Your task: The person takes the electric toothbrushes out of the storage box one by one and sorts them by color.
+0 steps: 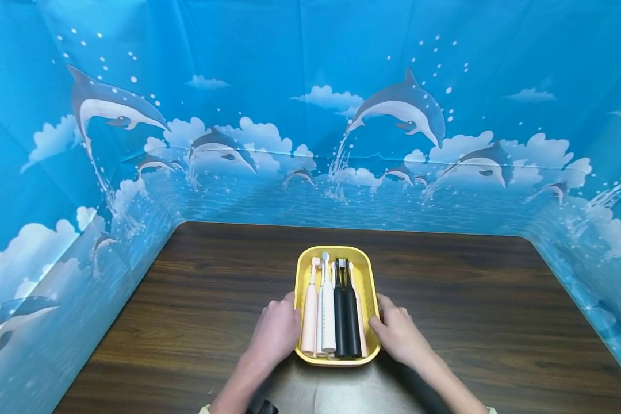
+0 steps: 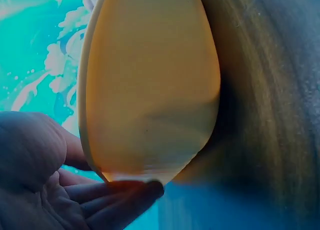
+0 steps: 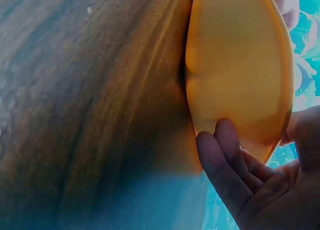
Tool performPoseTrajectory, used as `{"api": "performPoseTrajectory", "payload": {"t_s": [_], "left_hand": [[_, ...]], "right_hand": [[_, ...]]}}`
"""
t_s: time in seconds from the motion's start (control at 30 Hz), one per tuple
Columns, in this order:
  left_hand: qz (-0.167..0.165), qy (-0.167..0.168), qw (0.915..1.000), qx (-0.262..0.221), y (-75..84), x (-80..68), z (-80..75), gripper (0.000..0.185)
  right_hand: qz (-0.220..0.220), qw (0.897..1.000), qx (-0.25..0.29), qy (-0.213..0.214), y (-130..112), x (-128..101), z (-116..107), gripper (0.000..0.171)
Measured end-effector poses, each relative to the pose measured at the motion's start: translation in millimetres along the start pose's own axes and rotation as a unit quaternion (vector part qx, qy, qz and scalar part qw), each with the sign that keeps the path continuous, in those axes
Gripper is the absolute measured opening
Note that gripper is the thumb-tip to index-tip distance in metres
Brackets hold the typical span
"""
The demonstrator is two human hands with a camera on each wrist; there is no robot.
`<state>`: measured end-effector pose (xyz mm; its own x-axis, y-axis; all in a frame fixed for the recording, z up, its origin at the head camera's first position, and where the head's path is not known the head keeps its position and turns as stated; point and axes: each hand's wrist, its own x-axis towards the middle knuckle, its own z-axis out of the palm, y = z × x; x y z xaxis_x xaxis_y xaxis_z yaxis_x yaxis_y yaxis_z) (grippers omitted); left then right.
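Note:
A yellow plastic basket (image 1: 336,363) with rounded corners sits between my two hands on the table. Inside lie several electric toothbrushes side by side, heads toward the far end: a pink toothbrush (image 1: 310,319) at the left, a white toothbrush (image 1: 328,322), and two black toothbrushes (image 1: 351,325). A pink one partly shows along the right wall. My left hand (image 1: 279,328) grips the basket's left side, thumb at the rim and fingers against the outer wall (image 2: 150,90). On the opposite side my right hand (image 1: 401,333) holds it likewise, with fingertips (image 3: 227,132) on the outer wall.
The dark wood-grain table (image 1: 222,270) extends to both sides and beyond the basket. A blue curtain (image 1: 290,132) printed with dolphins and clouds encloses the back and sides. A small black object (image 1: 267,407) shows beside the left forearm at the bottom edge.

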<state>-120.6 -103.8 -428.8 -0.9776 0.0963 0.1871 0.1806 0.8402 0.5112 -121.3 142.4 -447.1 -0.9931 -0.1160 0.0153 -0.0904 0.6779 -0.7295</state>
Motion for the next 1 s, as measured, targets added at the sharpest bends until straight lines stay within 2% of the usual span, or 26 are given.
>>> {"api": "performPoseTrajectory", "payload": {"t_s": [0.1,0.2,0.33,0.43,0.6,0.7,0.83,1.0], "left_hand": [[0.002,-0.004,1.0,0.005,2.9,-4.4,1.2,0.037],[0.013,-0.017,0.9997,0.01,5.4,-9.2,3.2,0.058],[0.043,-0.027,0.9982,0.033,6.2,-13.6,9.8,0.062],[0.062,-0.022,0.9964,0.053,5.6,-16.0,15.8,0.061],[0.066,-0.017,0.9948,0.075,4.1,-18.6,21.3,0.059],[0.061,-0.023,0.9949,0.077,3.4,-19.5,22.6,0.059],[0.05,-0.037,0.995,0.078,2.8,-20.1,23.2,0.06],[0.044,-0.042,0.9949,0.08,2.1,-18.8,23.2,0.06]], "right_hand": [[0.006,1.0,-0.016,0.014,-2.2,1.6,-4.8,0.052],[0.003,0.998,-0.023,0.055,-7.2,6.6,-11.8,0.052],[-0.027,0.993,-0.004,0.119,-16.9,16.9,-17.3,0.049],[-0.052,0.99,0.036,0.129,-25.3,25.5,-15.2,0.047],[-0.06,0.993,0.063,0.08,-36.6,38.2,-1.7,0.053],[-0.038,0.997,0.043,0.043,-41.0,43.8,7.9,0.059],[-0.007,1.0,0.02,0.016,-43.6,51.3,17.0,0.064],[0.006,1.0,-0.012,-0.023,-44.4,64.7,19.8,0.063]]}}
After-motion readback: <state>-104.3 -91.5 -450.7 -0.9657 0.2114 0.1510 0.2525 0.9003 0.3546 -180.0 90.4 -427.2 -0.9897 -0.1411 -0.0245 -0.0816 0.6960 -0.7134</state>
